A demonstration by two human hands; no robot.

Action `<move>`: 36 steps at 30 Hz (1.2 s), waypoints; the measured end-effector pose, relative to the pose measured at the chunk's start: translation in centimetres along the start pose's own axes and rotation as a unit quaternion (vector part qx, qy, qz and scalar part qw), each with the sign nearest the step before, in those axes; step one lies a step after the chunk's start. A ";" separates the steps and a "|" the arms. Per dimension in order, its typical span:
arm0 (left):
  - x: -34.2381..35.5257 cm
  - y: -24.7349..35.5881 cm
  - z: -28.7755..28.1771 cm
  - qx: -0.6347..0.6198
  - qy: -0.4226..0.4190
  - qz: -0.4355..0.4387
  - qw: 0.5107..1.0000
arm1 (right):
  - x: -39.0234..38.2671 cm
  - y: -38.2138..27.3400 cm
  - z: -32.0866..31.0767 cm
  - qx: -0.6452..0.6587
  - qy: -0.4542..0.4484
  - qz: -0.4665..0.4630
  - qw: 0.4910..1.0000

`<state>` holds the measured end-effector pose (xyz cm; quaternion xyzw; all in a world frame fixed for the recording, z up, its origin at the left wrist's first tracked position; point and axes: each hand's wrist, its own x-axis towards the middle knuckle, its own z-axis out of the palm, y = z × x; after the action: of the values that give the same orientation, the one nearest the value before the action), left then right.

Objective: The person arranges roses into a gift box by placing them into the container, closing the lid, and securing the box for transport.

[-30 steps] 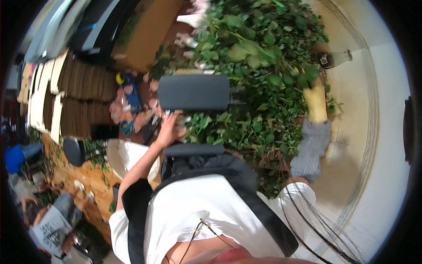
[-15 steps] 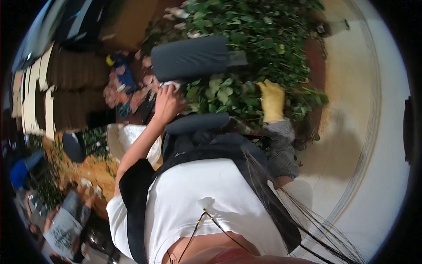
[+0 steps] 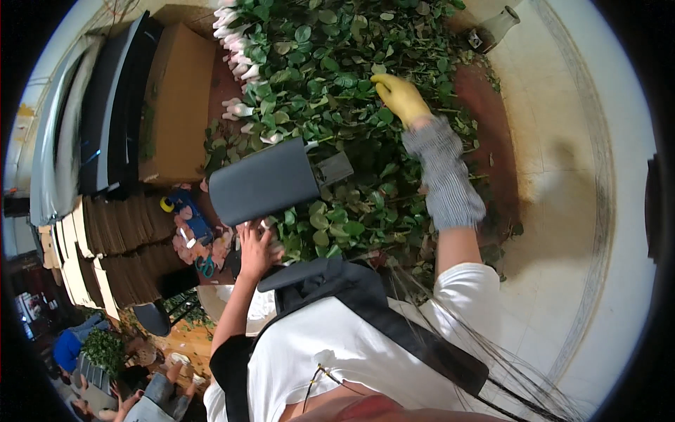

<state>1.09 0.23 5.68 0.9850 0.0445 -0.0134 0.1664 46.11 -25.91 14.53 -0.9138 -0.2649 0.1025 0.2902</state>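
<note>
My left hand (image 3: 256, 253), bare, is by the flower-head ends of the near stems, its fingers stretched out and slightly apart. Pale pink bits show beside its fingertips; a dark grey block (image 3: 264, 181) partly hides them. Farther off, my right hand (image 3: 403, 98) wears a yellow glove and a grey knitted sleeve. It reaches over a thick pile of leafy green rose stems (image 3: 351, 91), fingers pointing left and thumb apart, with no stem visibly gripped. Pale pink wrapped rose heads (image 3: 239, 60) line the pile's left side.
Left of the stems are blue-handled scissors (image 3: 205, 266), pink petals (image 3: 222, 247), stacked flat cardboard (image 3: 133, 228) and a large carton (image 3: 177, 105). A glass vase (image 3: 496, 29) stands at the far right. People (image 3: 158, 397) are at lower left; a white-lined basket (image 3: 259, 304) is near my left forearm.
The view has shifted toward the far part of the pile. My right hand has reached farther forward and left over the stems. My left hand remains by the near flower-head ends.
</note>
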 end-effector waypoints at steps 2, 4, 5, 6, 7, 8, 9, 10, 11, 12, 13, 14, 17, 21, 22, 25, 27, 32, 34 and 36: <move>-0.1 -0.1 0.2 -0.007 0.015 0.007 1.000 | 6.1 5.3 1.4 -0.236 -0.056 0.104 0.964; -0.6 -0.3 1.3 -0.060 0.043 -0.010 0.997 | 8.8 12.2 3.6 -0.318 -0.100 0.186 0.924; -0.6 -0.2 1.3 -0.077 0.045 -0.014 0.996 | 9.3 15.6 4.4 -0.326 -0.121 0.236 0.907; -0.6 -0.2 1.3 -0.093 0.047 -0.023 0.994 | 10.0 16.2 5.1 -0.329 -0.135 0.256 0.899; -0.3 0.0 1.0 -0.091 0.046 -0.014 0.995 | 10.5 16.9 5.4 -0.332 -0.147 0.278 0.889; -0.5 0.3 0.9 -0.091 0.046 -0.026 0.994 | 10.4 16.2 5.5 -0.365 -0.122 0.213 0.898; -0.6 0.3 0.7 -0.076 0.038 -0.034 0.996 | 10.0 15.6 5.3 -0.395 -0.095 0.148 0.902; -1.3 0.5 0.6 -0.062 0.025 -0.044 0.997 | 8.8 14.7 5.0 -0.421 -0.071 0.083 0.900; -0.9 0.2 0.7 -0.055 0.024 -0.043 0.997 | 8.0 13.8 4.0 -0.445 -0.039 0.023 0.894; -1.1 0.3 0.6 -0.057 0.024 -0.045 0.997 | 8.2 13.4 3.3 -0.457 -0.002 -0.001 0.889; -0.5 0.4 0.4 -0.063 0.012 -0.045 0.997 | 8.4 13.0 1.9 -0.470 0.040 -0.020 0.881; -0.5 0.7 0.3 -0.070 -0.001 -0.051 0.996 | 8.7 11.7 -0.1 -0.453 0.092 -0.032 0.886; -0.9 0.1 1.0 -0.063 0.012 -0.052 0.997 | 7.5 7.6 -6.5 -0.362 0.291 -0.223 0.857; -1.0 0.2 0.5 -0.075 0.011 -0.057 0.995 | 5.6 5.7 -11.1 -0.318 0.448 -0.256 0.795; -0.7 0.2 0.5 -0.079 0.012 -0.052 0.995 | 5.8 7.7 -10.6 -0.358 0.361 -0.171 0.844; -0.6 0.1 1.0 -0.080 0.031 -0.042 0.995 | 3.8 9.5 -8.0 -0.448 0.190 -0.042 0.872; 0.0 0.2 1.0 -0.071 0.040 -0.038 0.996 | 2.8 11.0 -8.3 -0.486 0.242 -0.067 0.837; -0.6 0.6 0.6 -0.066 0.026 -0.041 0.997 | -3.9 10.8 -6.1 -0.369 0.119 -0.038 0.921; -0.3 0.5 1.1 -0.066 0.037 -0.029 0.997 | -6.6 13.7 -5.5 -0.340 0.043 -0.019 0.939; -0.3 0.9 1.0 -0.074 0.037 -0.041 0.996 | -8.6 10.8 -5.4 -0.344 -0.005 0.133 0.929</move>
<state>0.83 -0.99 5.02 0.9670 0.0921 0.0199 0.2367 45.38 -40.63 12.86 -0.9840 -0.1609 0.0472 -0.0598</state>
